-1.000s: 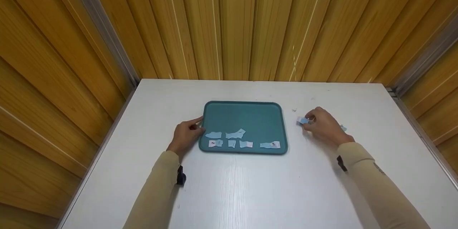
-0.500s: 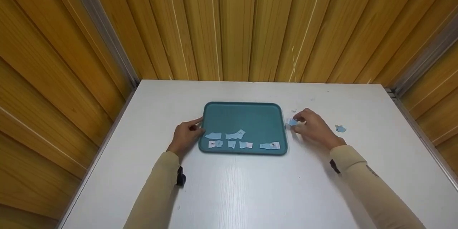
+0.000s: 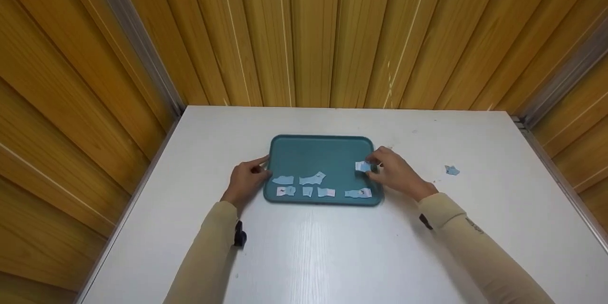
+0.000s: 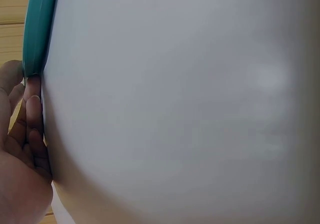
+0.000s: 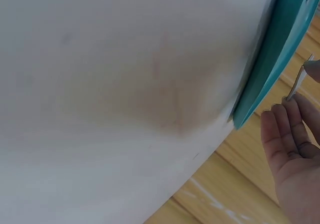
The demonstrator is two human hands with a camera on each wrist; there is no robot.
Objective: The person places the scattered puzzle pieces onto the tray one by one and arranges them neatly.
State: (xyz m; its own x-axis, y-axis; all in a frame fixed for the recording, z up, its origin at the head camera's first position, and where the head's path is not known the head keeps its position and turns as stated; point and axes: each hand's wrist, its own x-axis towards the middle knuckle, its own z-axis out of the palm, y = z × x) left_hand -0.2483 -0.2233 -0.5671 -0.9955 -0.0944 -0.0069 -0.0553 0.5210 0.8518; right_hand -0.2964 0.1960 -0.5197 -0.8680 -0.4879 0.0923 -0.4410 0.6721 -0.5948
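Observation:
In the head view, a green tray point(image 3: 327, 152) lies on the white table with several torn pieces of blue paper point(image 3: 312, 179) spread over its near half. My left hand point(image 3: 247, 178) pinches the tray's left rim; the left wrist view has the thumb above and fingertips against the tray edge point(image 4: 40, 28). Over the tray's right side, my right hand point(image 3: 396, 171) pinches a torn blue-and-white paper scrap point(image 3: 362, 166) between thumb and fingers. From the right wrist view, that scrap point(image 5: 297, 81) appears edge-on, raised above the rim.
Another blue paper scrap point(image 3: 452, 170) lies on the table point(image 3: 308, 256), right of my right hand. Tiny paper crumbs dot the table's right side. Yellow wood-look panels point(image 3: 313, 33) rise behind the table and along both sides.
My right hand has carried the pinched scrap leftward from the table to over the tray's right side. The scrap at far right has come into full view. My left hand stays put.

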